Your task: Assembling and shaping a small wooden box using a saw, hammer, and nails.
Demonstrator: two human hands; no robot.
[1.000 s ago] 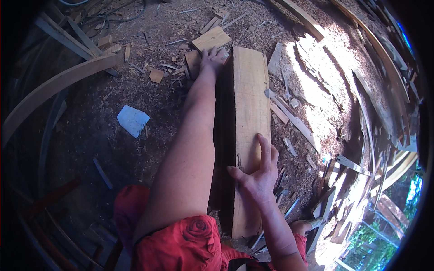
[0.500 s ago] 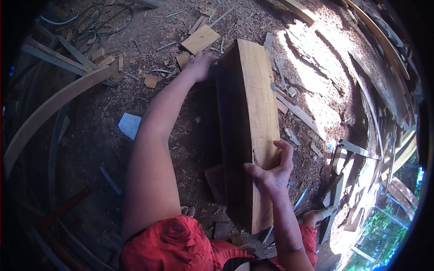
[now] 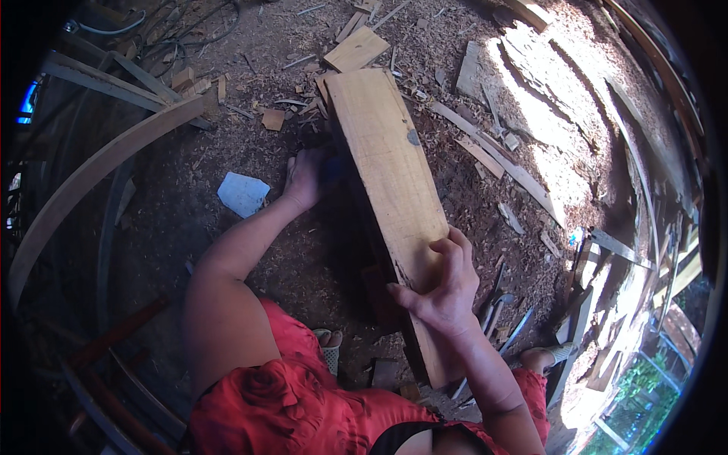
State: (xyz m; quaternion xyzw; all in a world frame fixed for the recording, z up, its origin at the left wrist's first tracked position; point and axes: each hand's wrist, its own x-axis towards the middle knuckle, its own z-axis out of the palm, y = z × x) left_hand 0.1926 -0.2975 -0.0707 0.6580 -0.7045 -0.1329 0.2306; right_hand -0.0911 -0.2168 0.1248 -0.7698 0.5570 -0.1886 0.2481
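Note:
A long pale wooden board (image 3: 390,152) stands on its edge in front of me, its far end angled to the left and its left side in deep shadow. My right hand (image 3: 444,292) grips the near part of it, thumb over the left edge and fingers curled across the pale face. Low beside the shaded side is my left hand (image 3: 305,178), its fingers lost in the dark, next to a blurred bluish patch. Whether that hand holds anything is hidden. Near the left wrist lies a light blue flat scrap (image 3: 243,194) on the ground.
Wood shavings and offcuts litter the ground, among them a flat wood block (image 3: 356,49) beyond the board. A curved wooden piece (image 3: 98,174) arcs along the left. Long strips (image 3: 504,159) and stacked slats lie to the right. My sandalled foot (image 3: 540,356) is at lower right.
The board has swung its far end to the left and turned its pale face more upward. My left hand has left the far end and come nearer and lower; the right keeps its grip.

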